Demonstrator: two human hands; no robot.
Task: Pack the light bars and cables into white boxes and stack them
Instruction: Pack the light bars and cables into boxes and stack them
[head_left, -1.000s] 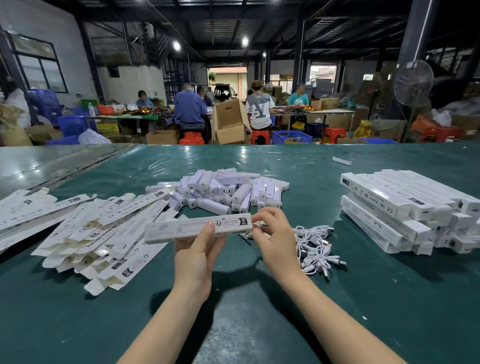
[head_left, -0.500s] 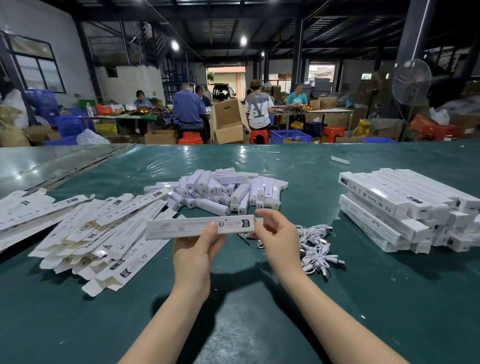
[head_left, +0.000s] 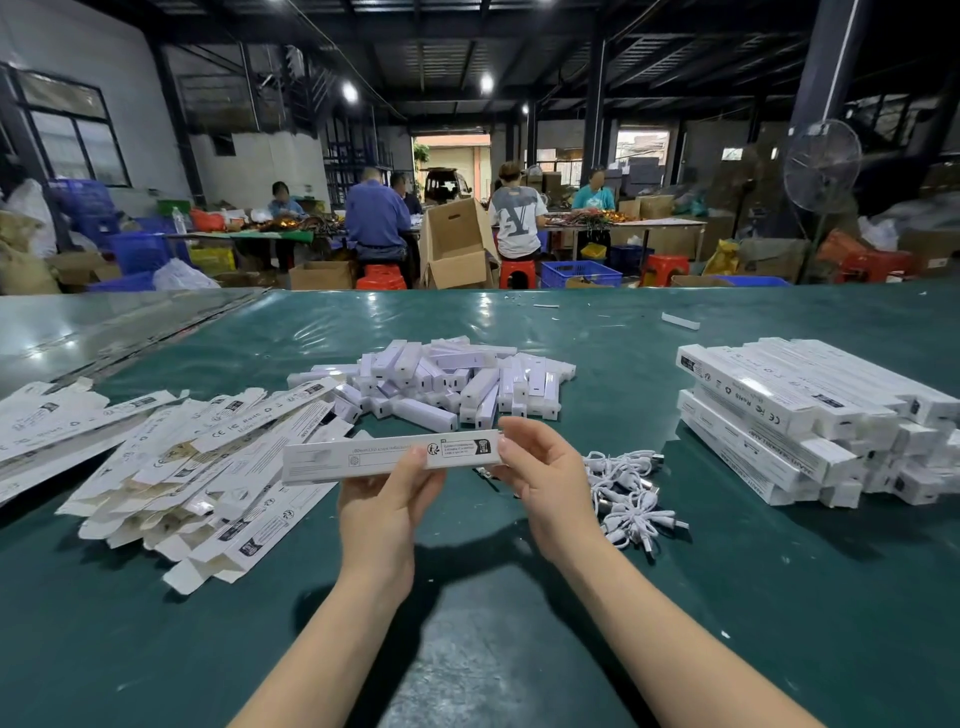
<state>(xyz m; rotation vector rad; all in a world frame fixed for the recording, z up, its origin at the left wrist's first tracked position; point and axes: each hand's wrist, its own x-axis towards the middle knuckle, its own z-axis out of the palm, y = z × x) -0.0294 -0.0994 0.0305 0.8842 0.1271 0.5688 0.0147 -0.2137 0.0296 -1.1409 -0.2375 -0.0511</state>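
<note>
My left hand (head_left: 385, 512) grips the white box (head_left: 358, 461), right hand (head_left: 546, 480) pinching its end, closing it, I reckon; next, onto the right stack (head_left: 779, 410).

**Open table near you, clutter on three sides**

The table (head_left: 509, 649) lies bare under your forearms. To your left, the spread of flat cartons (head_left: 171, 467) reaches almost to your left hand (head_left: 382, 512). Ahead, the heap of light bars (head_left: 447, 379) blocks a straight reach, just beyond the white box (head_left: 363, 460) you hold. The tangle of cables (head_left: 631, 493) sits just beside your right hand (head_left: 545, 478); a bare lane separates it from the stack of boxes (head_left: 795, 415) further right.
</note>
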